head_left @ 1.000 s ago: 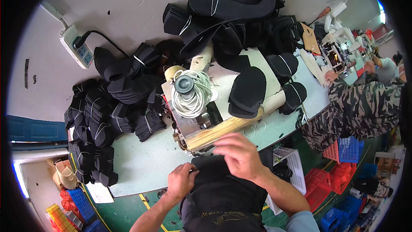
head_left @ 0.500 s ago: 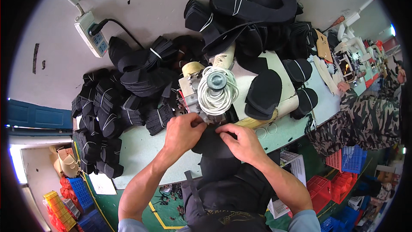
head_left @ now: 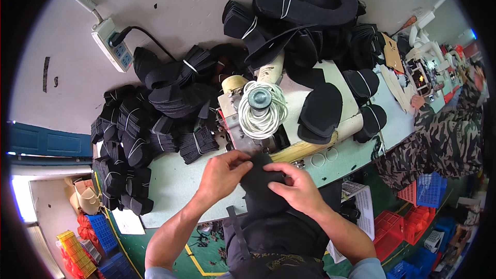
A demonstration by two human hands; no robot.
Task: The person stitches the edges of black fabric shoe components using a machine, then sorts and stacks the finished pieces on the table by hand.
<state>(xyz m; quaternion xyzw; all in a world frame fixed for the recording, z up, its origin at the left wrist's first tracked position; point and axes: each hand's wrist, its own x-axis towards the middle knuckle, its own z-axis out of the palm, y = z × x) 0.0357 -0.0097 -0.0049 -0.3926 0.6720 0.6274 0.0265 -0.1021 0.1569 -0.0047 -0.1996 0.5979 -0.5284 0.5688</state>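
Observation:
Between my hands is a flat black fabric piece (head_left: pixel 262 181), drawn toward my body just in front of the machine (head_left: pixel 248 142). The thumb and fingers of my left hand (head_left: pixel 223 174) pinch its left edge near the top. At its right side, my right hand (head_left: pixel 298 187) grips it with the thumb and forefinger. A coil of white cord or bands (head_left: pixel 262 119) hangs around the round knob on top of the machine. On the machine's pale flat top lies a small stack of rounded black pieces (head_left: pixel 320 112).
Banded bundles of black pieces (head_left: pixel 137 119) crowd the table's left and back. More long black pieces (head_left: pixel 305 8) are heaped above the machine. A power strip (head_left: pixel 114 46) is on the wall. To the right, a person in camouflage (head_left: pixel 439 139) works; red crates (head_left: pixel 390 230) stand below.
Both hands have come slightly back from the machine, bringing the black piece with them. More of the piece now shows between the hands, and the right hand's thumb has spread lower.

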